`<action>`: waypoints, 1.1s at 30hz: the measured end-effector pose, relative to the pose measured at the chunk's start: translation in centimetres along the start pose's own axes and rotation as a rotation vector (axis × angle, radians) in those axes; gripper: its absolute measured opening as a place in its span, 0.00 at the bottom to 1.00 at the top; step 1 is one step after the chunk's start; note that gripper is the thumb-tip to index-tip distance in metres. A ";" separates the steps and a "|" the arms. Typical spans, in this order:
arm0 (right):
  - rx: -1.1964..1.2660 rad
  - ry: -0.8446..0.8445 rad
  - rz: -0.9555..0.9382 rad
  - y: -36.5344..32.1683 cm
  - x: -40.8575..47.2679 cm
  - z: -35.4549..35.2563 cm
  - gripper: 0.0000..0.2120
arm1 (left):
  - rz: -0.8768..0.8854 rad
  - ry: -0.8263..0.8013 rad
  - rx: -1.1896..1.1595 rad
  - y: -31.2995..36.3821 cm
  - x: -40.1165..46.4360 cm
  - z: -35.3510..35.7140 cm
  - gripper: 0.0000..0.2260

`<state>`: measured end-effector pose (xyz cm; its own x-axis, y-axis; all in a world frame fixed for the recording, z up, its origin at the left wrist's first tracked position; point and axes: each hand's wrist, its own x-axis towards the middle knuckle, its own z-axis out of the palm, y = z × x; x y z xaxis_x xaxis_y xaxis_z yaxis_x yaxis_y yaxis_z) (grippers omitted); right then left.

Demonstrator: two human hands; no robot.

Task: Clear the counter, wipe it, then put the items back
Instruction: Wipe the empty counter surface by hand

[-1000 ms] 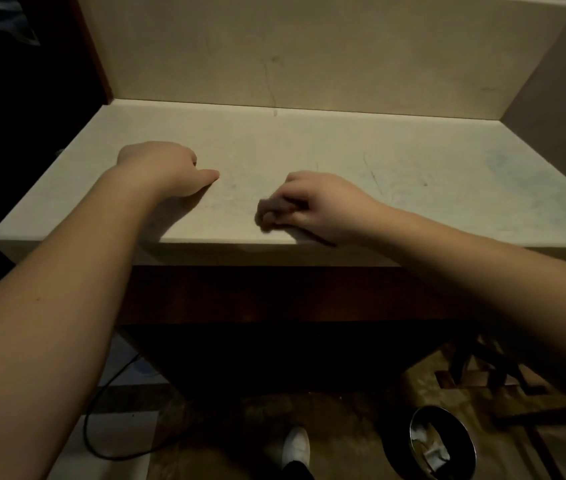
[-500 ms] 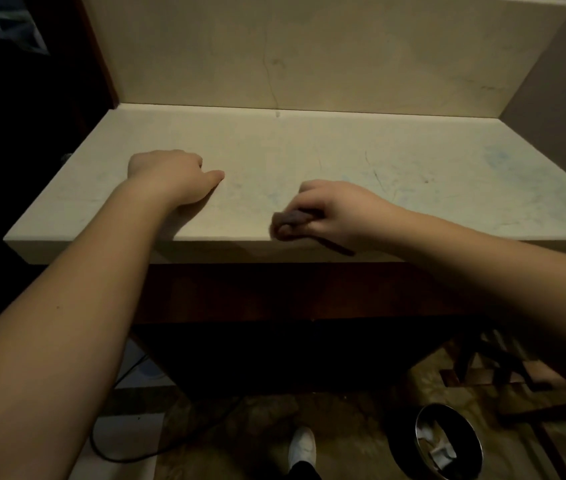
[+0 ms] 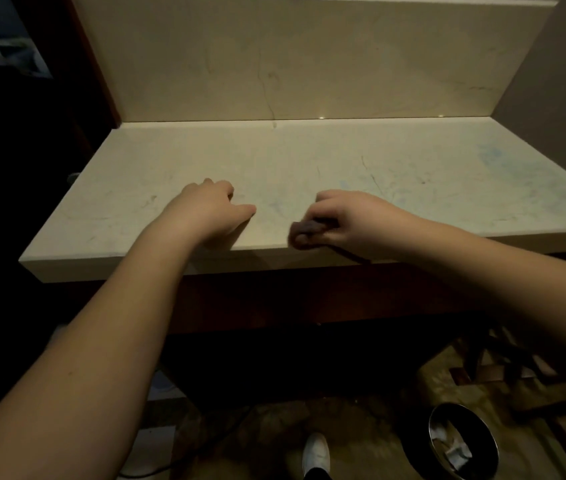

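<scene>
A pale stone counter point(image 3: 395, 174) with a raised backsplash fills the upper view, and nothing stands on it. My right hand point(image 3: 354, 220) grips a small dark cloth point(image 3: 304, 232) at the counter's front edge, near the middle. My left hand point(image 3: 210, 211) rests on the counter to the left of it, fingers loosely curled and thumb pointing right, holding nothing. Faint bluish smears show on the right part of the counter.
Below the counter is a dark wooden front. A round bin point(image 3: 463, 441) with crumpled paper stands on the floor at the lower right. A white shoe point(image 3: 316, 453) and a dark cable point(image 3: 157, 469) lie on the floor. A wall closes the right side.
My right hand with the cloth has slid a little toward the front edge of the counter. My left hand stays in place. The view has shifted slightly.
</scene>
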<state>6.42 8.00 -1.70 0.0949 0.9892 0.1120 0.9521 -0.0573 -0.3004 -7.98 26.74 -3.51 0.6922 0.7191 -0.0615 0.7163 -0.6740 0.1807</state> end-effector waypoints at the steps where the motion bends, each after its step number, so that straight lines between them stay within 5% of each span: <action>1: -0.016 -0.014 0.008 0.5 -0.5 -0.3 0.09 | 0.016 0.008 0.039 -0.1 -0.1 0.1 0.26; 10: -0.058 0.037 0.151 -0.2 5.5 0.4 0.11 | 0.045 0.039 0.115 0.0 -0.7 0.1 0.25; 19: -0.082 -0.044 0.102 1.2 -0.6 -0.9 0.04 | 0.064 0.033 0.109 -0.3 -1.0 0.1 0.26; 28: -0.112 0.072 0.283 1.8 10.4 0.6 0.07 | 0.056 0.045 0.106 -0.3 -1.2 0.0 0.27; 33: -0.058 0.043 0.097 0.0 4.2 0.8 0.07 | 0.058 0.042 0.103 -0.3 -1.3 0.0 0.26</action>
<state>6.62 12.27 -1.99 0.1990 0.9719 0.1259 0.9529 -0.1619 -0.2565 -9.06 26.01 -3.50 0.7298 0.6835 -0.0123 0.6821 -0.7268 0.0806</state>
